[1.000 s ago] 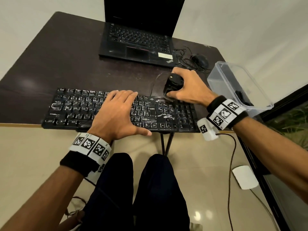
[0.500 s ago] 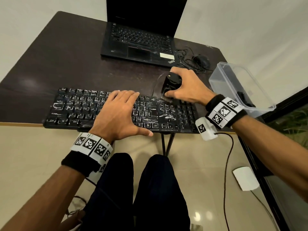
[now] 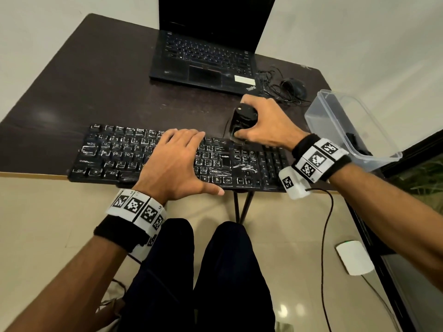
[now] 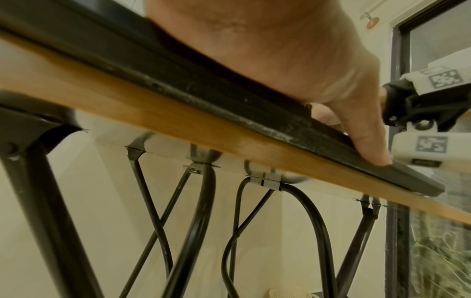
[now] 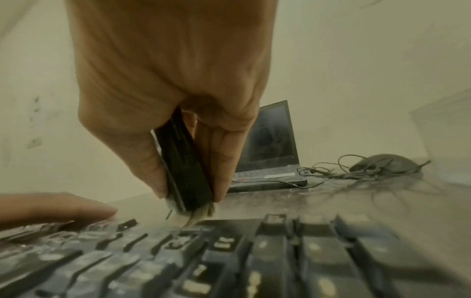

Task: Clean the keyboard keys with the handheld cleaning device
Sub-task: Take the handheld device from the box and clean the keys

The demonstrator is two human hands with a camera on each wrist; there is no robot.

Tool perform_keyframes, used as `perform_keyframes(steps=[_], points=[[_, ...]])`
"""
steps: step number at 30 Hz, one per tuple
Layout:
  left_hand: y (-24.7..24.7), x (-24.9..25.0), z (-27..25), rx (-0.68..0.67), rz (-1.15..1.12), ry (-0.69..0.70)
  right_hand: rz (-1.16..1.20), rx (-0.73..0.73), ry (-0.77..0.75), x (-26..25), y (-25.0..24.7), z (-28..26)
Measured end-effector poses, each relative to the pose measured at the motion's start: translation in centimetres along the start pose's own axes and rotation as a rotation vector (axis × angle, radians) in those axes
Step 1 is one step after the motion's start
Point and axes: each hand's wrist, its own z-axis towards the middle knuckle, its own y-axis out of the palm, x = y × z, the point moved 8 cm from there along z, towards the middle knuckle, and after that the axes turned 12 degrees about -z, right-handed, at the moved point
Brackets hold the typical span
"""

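A black keyboard (image 3: 115, 154) with smeared white marks lies along the table's near edge. My left hand (image 3: 172, 164) rests flat on its middle keys, fingers straight, thumb (image 4: 367, 137) lying over the front rim. My right hand (image 3: 261, 125) grips a black handheld cleaning device (image 3: 243, 118) at the keyboard's far edge, right of centre. In the right wrist view the cleaning device (image 5: 186, 165) stands upright between thumb and fingers, its bristles (image 5: 193, 215) touching the top row of keys (image 5: 277, 223).
A dark open laptop (image 3: 203, 61) sits at the back of the brown table (image 3: 84, 92). A wired mouse (image 3: 293, 86) with tangled cable lies to its right. A clear plastic box (image 3: 345, 125) stands at the table's right end. A white object (image 3: 354, 257) lies on the floor.
My right hand has slid the cleaning device slightly left and back along the keyboard's top edge. The left hand has stayed on the keys.
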Motion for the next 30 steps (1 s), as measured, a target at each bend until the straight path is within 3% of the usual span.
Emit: perform_keyframes(steps=[3,7,11,15,19,23,26,30], points=[[-0.1,-0.1,0.0,0.006,-0.004,-0.007,0.033,-0.090,-0.079,-1.3,0.9,-0.4],[0.0,0.0,0.0,0.001,0.008,0.002,0.016,-0.037,-0.017,-1.2,0.4,0.3],[0.0,-0.2,0.0,0.005,0.003,-0.004,0.014,-0.106,-0.104,-2.7,1.1,0.2],[0.0,-0.1,0.0,0.000,0.012,-0.004,-0.011,-0.055,-0.004,-1.4,0.3,0.8],[0.0,-0.2,0.0,0.013,-0.007,-0.006,-0.001,-0.102,-0.052,-2.1,1.0,0.3],[-0.1,0.0,-0.1,0.014,-0.009,0.000,0.001,-0.037,0.073,0.1,0.2,0.3],[-0.1,-0.2,0.0,0.014,-0.006,-0.012,0.049,-0.092,0.030,0.0,0.8,-0.7],[-0.1,0.0,0.0,0.011,-0.006,-0.010,0.022,0.014,0.120,1.5,-0.1,-1.1]])
